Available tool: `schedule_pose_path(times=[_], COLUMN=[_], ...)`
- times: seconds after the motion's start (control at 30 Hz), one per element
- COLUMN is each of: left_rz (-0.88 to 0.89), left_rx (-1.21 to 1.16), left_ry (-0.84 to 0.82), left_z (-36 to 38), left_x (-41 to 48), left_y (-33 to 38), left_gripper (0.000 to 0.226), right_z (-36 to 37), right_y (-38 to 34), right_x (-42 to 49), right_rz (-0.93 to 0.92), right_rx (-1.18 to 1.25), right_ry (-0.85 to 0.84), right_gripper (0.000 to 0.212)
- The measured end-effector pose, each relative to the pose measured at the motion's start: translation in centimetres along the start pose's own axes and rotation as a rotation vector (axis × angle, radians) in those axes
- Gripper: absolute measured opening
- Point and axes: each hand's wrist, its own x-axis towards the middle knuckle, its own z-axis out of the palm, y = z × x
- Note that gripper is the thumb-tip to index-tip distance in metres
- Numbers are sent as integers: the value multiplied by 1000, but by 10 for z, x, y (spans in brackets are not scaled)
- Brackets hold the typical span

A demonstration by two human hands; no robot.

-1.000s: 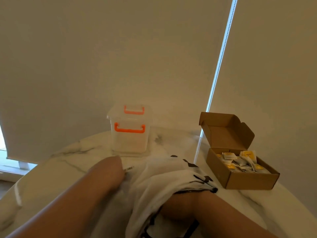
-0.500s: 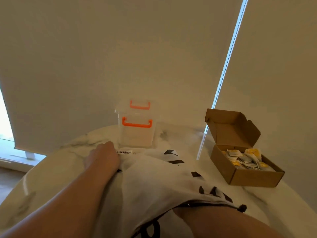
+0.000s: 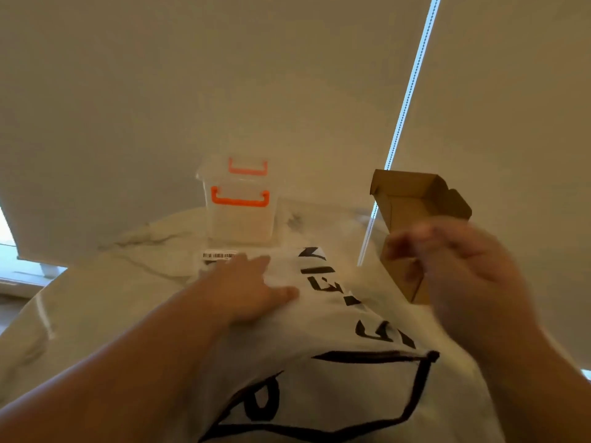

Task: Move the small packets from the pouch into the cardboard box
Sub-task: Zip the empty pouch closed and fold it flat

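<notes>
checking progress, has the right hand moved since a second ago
Yes: the right hand left the pouch, going up and right to the cardboard box.

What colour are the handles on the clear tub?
Orange; the front handle shows it best, head view.

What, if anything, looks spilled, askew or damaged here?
Nothing stands out. The pouch lies slack on the table under the left hand, the box stands upright with its lid open, and no spill shows. The right hand is blurred, so its grip is unclear.
</notes>
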Motion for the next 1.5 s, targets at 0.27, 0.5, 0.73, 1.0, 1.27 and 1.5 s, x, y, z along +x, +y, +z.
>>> schedule_pose_path(times=[0.27,0.5,0.73,1.0,1.27,1.5], left_rz=[81,115,135,349,348,392], left_rx=[241,-48,-6,71,371,92], left_ry=[-36,-100,70,-30,-245,5], left_z=[21,3,2,-12,18,-24], left_x=[30,42,35,-59,-32,-63], left_y=[-1,-36,-30,45,49,47], left_gripper=[104,100,93,90,107,70], right_z=[80,54,17,-19,-11,4], right_y=[80,79,62,50,55,61], right_x=[14,5,-1,12,11,12], right_rz=[45,116,262,304,332,129], right_rx=[-775,-848,-706,-537,-607,-507], right_ry=[-1121,-1214,-1276,-1202,-1315,-1012], right_gripper=[72,103,111,51,37,16])
